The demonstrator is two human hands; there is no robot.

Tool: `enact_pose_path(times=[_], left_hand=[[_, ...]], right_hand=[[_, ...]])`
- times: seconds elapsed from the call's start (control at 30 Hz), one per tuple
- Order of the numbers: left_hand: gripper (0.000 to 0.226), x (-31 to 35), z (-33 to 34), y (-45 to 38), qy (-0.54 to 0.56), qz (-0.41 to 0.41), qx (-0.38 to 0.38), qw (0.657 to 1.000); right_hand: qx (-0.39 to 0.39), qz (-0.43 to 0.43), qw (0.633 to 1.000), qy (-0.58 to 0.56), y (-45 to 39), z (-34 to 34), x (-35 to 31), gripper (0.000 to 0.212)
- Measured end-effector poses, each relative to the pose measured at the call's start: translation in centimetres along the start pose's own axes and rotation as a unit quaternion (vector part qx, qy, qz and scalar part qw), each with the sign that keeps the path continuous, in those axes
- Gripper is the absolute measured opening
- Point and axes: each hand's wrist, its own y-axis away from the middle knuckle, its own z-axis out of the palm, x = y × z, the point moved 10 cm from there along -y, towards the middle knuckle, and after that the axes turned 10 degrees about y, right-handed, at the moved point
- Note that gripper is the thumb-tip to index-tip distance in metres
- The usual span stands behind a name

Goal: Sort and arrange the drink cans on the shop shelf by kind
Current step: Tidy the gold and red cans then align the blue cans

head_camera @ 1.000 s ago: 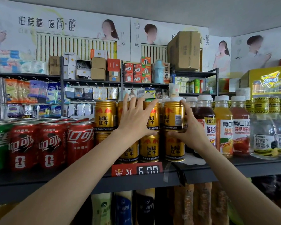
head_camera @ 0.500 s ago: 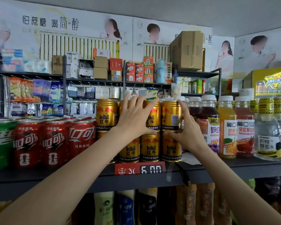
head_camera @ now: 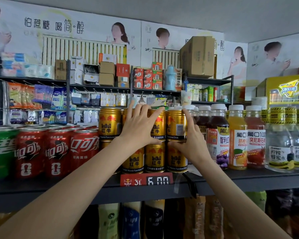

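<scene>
Two hands on the stacked gold cans

The left hand [head_camera: 139, 128], fingers spread flat, presses on the upper gold cans [head_camera: 156, 125]; the right hand [head_camera: 191, 144] grips the rightmost upper can [head_camera: 176, 125] from its side. Left of this gold stack stand red cola cans [head_camera: 57, 150], right of it juice bottles [head_camera: 236, 138], all on the dark shelf [head_camera: 248, 180].

I stand in a small shop: stocked shelf [head_camera: 248, 178], price tag [head_camera: 146, 180], rows of cans [head_camera: 154, 157] and bottles [head_camera: 236, 137].

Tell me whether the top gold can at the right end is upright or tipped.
Upright. The top right gold can stands squarely on the can below, sides vertical, held by the right hand.
</scene>
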Motion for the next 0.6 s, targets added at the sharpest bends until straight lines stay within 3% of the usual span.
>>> enact_pose_path(times=[0.37,0.5,0.6], left_hand=[[0.103,0.1,-0.2,0.9,0.022,0.016,0.025,0.999],[0.076,-1.1,-3.0,2.5,0.094,0.018,0.113,0.989],[0.060,-4.0,-4.7,4.9,0.109,-0.024,0.178,0.978]], right_hand=[[-0.028,0.007,0.998,0.064,0.3,-0.3,-0.7,0.103],[0.087,-0.085,0.987,0.102,0.4,-2.8,-5.7,0.083],[0.094,-0.171,0.979,0.058,1.1,-1.8,-11.2,0.077]])
